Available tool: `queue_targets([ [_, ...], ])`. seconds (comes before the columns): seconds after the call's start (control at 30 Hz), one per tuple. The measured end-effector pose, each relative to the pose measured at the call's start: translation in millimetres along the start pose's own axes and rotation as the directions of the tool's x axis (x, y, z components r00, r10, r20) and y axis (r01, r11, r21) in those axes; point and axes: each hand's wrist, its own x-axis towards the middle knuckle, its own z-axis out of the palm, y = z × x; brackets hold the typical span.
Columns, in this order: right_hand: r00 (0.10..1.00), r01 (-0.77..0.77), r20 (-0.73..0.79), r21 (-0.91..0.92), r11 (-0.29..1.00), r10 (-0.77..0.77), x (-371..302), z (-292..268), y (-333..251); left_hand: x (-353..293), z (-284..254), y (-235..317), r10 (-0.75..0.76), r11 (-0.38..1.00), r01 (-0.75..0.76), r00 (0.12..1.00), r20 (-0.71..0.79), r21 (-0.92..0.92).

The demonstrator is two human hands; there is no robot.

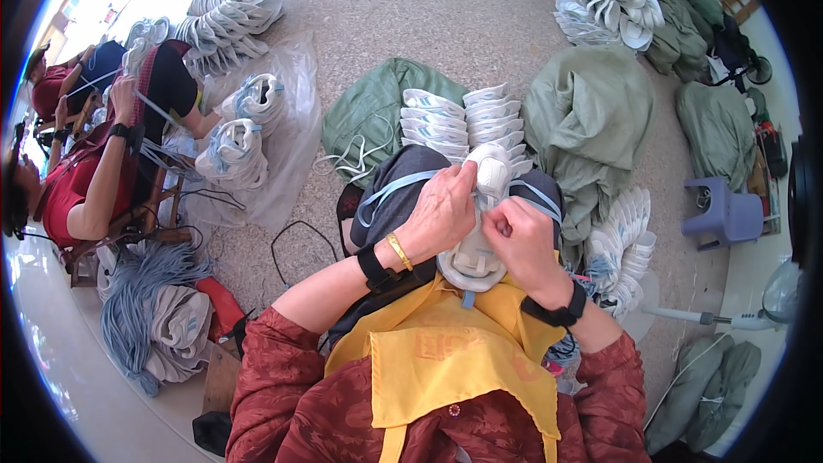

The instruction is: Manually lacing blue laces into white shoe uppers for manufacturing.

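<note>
A white shoe [471, 259] rests on my lap over a yellow apron, its rounded toe pointing away from me. My left hand [435, 213] grips the shoe's left side near the front, thumb and fingers closed on it. My right hand [525, 243] is curled in a pinch over the lacing area; what sits between its fingertips is hidden. A light blue lace [396, 183] lies across my left knee, and more light blue laces [540, 197] lie over the right knee. Beyond my knees stand two stacks of white shoes [433, 120].
Green cloth sacks [591, 111] lie ahead and right. White shoes [621, 244] are stacked by my right side, near a purple stool [724, 213]. At left, blue-grey laces [146, 313] heap beside shoes. Two co-workers in red sit at left, near shoes on plastic sheeting [296, 111].
</note>
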Motion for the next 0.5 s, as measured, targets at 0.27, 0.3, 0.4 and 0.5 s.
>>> queue_targets([
  [0.27, 0.916, -0.402, 0.197, 0.421, 0.813, 0.350, -32, -100, -71, -4, -6, 1, 0.053, 0.998, -0.052, 0.998, -0.026, 0.034],
  [0.3, 0.916, -0.401, 0.183, 0.421, 0.814, 0.357, -33, -103, -66, 0, -9, 7, 0.104, 0.992, -0.101, 0.994, -0.035, 0.077],
  [0.4, 0.873, -0.481, 0.202, 0.517, 0.708, 0.445, -30, -107, -49, 4, -22, 32, 0.176, 0.977, -0.163, 0.980, 0.089, -0.136],
  [0.5, 0.875, -0.470, 0.185, 0.548, 0.693, 0.447, -20, -111, -45, 8, -42, 67, 0.108, 0.933, 0.011, 0.945, 0.308, -0.361],
])
